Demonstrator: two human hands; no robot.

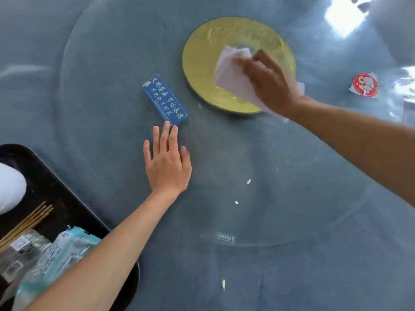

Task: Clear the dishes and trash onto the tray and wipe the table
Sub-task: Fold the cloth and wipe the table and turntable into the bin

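White cloth [233,79] is bunched up and pressed flat on the glass turntable [112,97], right over the gold center disc [202,63] — right hand [269,84] on top of it. A few pale crumbs [248,181] sit scattered on the glass. Black tray [67,212] at the desk's near-left edge holds chopsticks [29,217], a white dish [9,187] and wrappers [56,254] — a teal-and-white pack topmost.

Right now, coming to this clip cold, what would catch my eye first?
The gold disc at the centre of the glass turntable stands out, with the right hand pressing a white cloth onto it. Just left of it lies a blue card with white lettering, the left hand flat on the glass, fingertips at its near end. The black tray at lower left holds chopsticks and wrappers.
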